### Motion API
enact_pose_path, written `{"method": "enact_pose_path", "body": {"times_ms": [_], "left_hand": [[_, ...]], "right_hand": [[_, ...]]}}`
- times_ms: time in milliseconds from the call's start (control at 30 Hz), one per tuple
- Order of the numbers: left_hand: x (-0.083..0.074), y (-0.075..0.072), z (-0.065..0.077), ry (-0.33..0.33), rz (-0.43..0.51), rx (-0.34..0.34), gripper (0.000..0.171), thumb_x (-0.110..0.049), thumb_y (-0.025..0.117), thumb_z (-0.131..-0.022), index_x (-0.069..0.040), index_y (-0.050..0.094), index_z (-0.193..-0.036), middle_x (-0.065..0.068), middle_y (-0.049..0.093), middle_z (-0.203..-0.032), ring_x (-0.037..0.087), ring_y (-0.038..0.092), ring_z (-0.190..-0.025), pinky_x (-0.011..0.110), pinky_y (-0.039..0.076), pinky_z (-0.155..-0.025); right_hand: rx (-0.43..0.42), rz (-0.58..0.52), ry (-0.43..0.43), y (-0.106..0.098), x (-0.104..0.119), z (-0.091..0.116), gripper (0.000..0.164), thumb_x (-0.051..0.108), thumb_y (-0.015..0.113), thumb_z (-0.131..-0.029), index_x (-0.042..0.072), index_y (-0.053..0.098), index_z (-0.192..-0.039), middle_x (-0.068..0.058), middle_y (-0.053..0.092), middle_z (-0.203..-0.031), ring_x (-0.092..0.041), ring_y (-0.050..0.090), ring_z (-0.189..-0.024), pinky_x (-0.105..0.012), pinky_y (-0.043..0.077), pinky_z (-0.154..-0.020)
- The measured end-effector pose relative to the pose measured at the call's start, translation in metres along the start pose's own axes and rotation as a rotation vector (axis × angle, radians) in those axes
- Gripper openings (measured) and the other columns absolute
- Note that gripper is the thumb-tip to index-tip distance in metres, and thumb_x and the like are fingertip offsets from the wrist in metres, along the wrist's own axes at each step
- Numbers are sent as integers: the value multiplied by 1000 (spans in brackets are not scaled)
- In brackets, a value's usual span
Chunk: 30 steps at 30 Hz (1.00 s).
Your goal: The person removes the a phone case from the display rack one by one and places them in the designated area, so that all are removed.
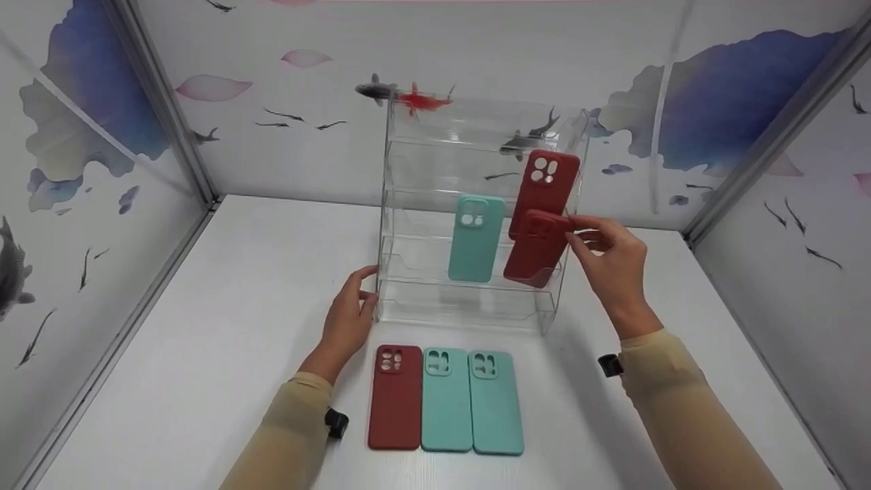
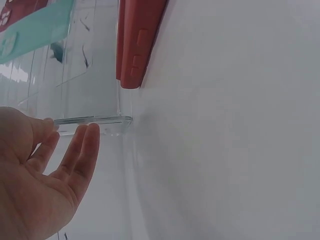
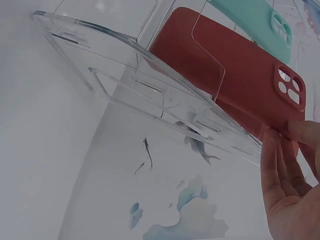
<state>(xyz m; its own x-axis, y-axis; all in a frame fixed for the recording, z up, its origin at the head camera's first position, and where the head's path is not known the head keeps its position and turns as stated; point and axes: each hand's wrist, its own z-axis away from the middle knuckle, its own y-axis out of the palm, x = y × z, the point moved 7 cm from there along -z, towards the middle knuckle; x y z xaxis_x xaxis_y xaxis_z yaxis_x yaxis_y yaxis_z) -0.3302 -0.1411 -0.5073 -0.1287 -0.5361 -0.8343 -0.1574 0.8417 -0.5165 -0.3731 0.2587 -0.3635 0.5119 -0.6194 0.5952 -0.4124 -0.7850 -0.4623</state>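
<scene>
My right hand [image 1: 612,262] pinches the upper right edge of a red phone case [image 1: 537,252] between thumb and fingers. This case leans at a tilt, its lower end behind the clear lip of a low tier on the transparent display rack [image 1: 435,309]. Close up in the right wrist view, the thumb lies on the red case [image 3: 235,75] near its camera cutouts, with the fingers at its side edge. My left hand [image 1: 350,316] touches the rack's left side; in the left wrist view its fingers [image 2: 89,147] are fairly straight along the clear panel's edge.
Another red case [image 1: 544,184] stands higher on the rack, behind the held one. A mint case [image 1: 476,245] stands left of it. In front of the rack lie a red case [image 1: 396,408] and two mint cases [image 1: 446,408], side by side on the white table [image 1: 272,272]. Printed panels surround the table.
</scene>
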Motion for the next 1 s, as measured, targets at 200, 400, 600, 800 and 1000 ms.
{"method": "enact_pose_path", "body": {"times_ms": [200, 400, 600, 800, 1000], "left_hand": [[-1, 0, 0, -13, 5, 8, 50, -13, 54, -108, -20, 41, -155, 5, 52, -154, 24, 65, -119, 48, 54, -94], [1, 1, 0, -12, 8, 11, 51, -12, 55, -107, -20, 40, -155, 7, 52, -154, 25, 65, -120, 48, 54, -94], [2, 1, 1, -9, 19, 5, 50, -11, 54, -107, -19, 41, -155, 8, 53, -153, 25, 66, -119, 48, 54, -93], [2, 1, 0, -11, 14, 4, 50, -11, 55, -107, -20, 41, -155, 8, 54, -152, 24, 66, -119, 48, 54, -93], [1, 1, -1, -24, 20, 8, 49, -13, 54, -108, -22, 41, -154, 5, 54, -151, 24, 65, -119, 47, 54, -93]], "right_hand": [[4, -44, 38, -3, -1, 0, 25, 15, 79, -92, 17, 79, -117, -2, 77, -112, -2, 71, -89, -12, 55, -83], [-25, -59, 61, -9, 7, 3, 24, 10, 81, -90, 10, 79, -114, -6, 78, -109, 5, 69, -86, -11, 54, -82], [-78, -129, 34, -20, 38, 4, 24, -2, 78, -89, -4, 76, -112, -20, 76, -107, -1, 72, -84, -12, 54, -80], [-106, -258, 80, -29, 37, 1, 25, 2, 78, -90, -1, 77, -114, -14, 78, -105, -6, 74, -87, -14, 56, -81], [-103, -358, 109, -35, 29, -2, 28, 5, 80, -89, 1, 77, -116, -5, 78, -104, -13, 76, -88, -19, 59, -80]]}}
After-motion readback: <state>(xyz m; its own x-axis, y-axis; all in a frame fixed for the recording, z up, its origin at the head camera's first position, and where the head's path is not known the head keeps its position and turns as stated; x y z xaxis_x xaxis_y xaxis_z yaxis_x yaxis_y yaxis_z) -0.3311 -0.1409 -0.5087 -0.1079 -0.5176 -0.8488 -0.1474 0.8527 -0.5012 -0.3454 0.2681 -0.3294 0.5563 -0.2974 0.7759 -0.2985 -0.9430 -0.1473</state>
